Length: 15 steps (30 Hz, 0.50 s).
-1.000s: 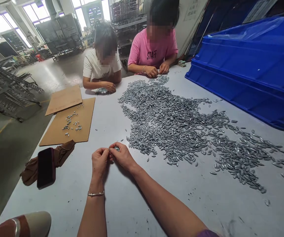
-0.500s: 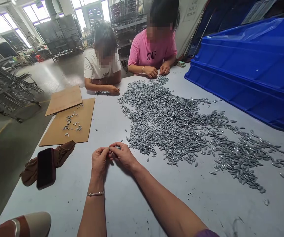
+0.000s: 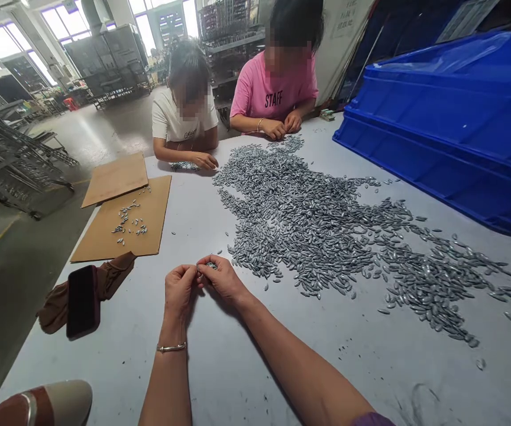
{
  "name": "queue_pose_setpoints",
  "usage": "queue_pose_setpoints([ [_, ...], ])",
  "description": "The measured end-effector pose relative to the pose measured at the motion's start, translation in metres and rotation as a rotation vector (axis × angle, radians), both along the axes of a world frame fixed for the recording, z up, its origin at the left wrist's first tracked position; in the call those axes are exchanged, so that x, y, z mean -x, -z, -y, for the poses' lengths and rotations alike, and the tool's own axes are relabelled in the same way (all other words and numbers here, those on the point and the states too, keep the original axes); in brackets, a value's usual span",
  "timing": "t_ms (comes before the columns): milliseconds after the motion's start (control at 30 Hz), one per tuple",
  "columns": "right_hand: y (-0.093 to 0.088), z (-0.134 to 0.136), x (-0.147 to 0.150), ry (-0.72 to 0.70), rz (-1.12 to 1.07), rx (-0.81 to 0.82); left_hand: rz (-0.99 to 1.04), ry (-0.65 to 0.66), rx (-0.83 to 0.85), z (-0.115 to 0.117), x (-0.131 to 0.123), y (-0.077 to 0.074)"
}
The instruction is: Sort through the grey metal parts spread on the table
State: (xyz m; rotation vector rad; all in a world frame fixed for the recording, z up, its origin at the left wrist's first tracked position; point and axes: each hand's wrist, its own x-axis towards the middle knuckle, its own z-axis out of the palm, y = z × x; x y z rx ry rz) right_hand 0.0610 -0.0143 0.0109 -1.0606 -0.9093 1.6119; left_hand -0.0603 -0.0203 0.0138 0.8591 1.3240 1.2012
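My left hand [image 3: 180, 290] and my right hand [image 3: 223, 279] meet at the fingertips just above the white table. Both are closed in a pinch, thumbs against forefingers. A few small grey metal pieces [image 3: 212, 265] show in the curl of my right fingers. Whatever sits between the left fingertips is too small and covered to make out. Right beyond my hands spreads a large heap of small, pointed-oval grey metal pieces [image 3: 300, 225], with some strays near its edge.
Left of my hands lie a phone [image 3: 82, 302] on a brown cloth [image 3: 116, 275] and cardboard sheets [image 3: 91, 239] bearing some metal pieces. Stacked blue plastic bins [image 3: 437, 136] stand at the right. Across the table, a person in white [image 3: 184, 124] and one in pink [image 3: 275, 89] handle pieces.
My hands hold the same place and pinch. Across the table, the hand of the person in white has shifted slightly toward the heap, and the hands of the person in pink have moved a little.
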Motion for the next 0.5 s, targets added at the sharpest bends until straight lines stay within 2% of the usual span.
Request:
queue_pose_setpoints([
  [300,0.0053,-0.0013,0.0005,0.028,0.117,-0.069,-0.156,-0.022,-0.043,0.0015,-0.0011,0.0021],
  [500,0.0011,-0.0018,0.0005,0.026,-0.064,0.051,-0.039,0.003,-0.054,0.0007,-0.0023,0.0011],
])
